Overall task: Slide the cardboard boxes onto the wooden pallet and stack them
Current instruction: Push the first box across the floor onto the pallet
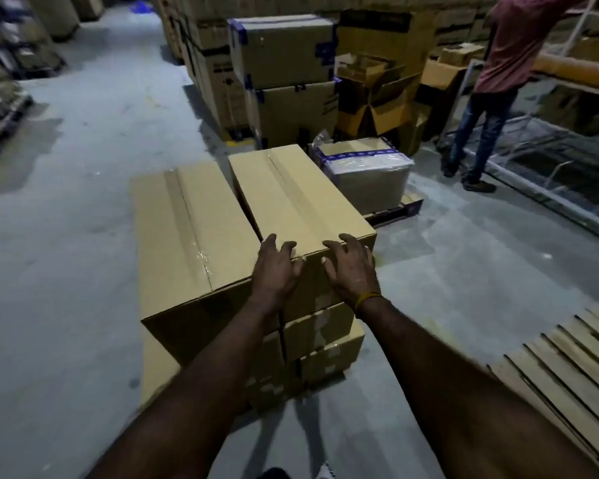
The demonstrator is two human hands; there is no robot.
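Two long taped cardboard boxes lie side by side on top of a stack in front of me. The right box (298,195) sits slightly higher and is skewed to the right; the left box (187,229) lies beside it. My left hand (277,267) and my right hand (351,267) press flat on the near end of the right box, fingers spread over its top edge. More boxes (322,344) are stacked beneath. A wooden pallet (567,368) lies on the floor at the lower right, apart from the stack.
A plastic-wrapped box (367,171) sits just beyond on a low pallet. Tall box stacks (284,81) stand behind. A person (498,81) works at a metal rack (567,150) to the right. Grey concrete floor (66,236) stretches to the left.
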